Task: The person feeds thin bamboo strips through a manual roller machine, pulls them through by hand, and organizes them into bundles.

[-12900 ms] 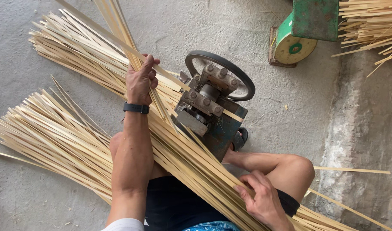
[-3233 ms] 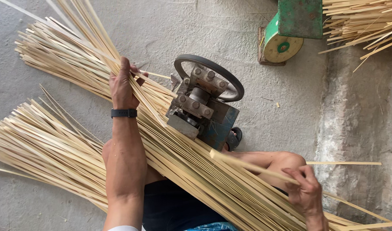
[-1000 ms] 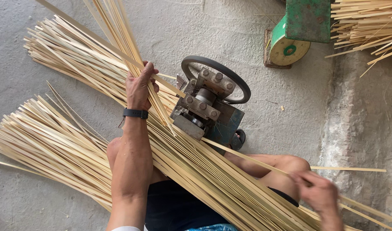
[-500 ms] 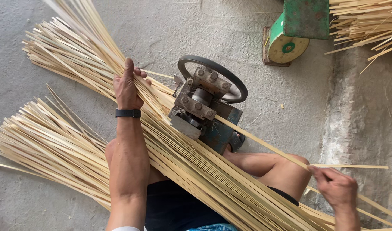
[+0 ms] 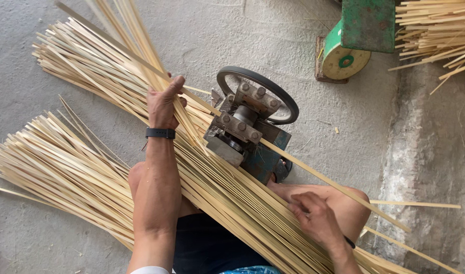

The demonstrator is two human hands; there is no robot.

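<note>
A single bamboo strip (image 5: 334, 182) runs slantwise through the small roller machine (image 5: 247, 129), entering on its upper-left side and coming out toward the lower right, over the person's knee. The left hand (image 5: 164, 101), just left of the machine, is closed around a raised handful of strips (image 5: 136, 45) and wears a dark wristband (image 5: 160, 133). The right hand (image 5: 316, 218), below and right of the machine, rests with curled fingers on the long bundle of strips (image 5: 232, 203) lying across the lap; whether it grips any I cannot tell. Left of the machine a second heap of strips (image 5: 55, 167) lies on the concrete floor (image 5: 354, 116). Above and right of it stand a green machine (image 5: 354, 38) and more strips (image 5: 435, 25).
</note>
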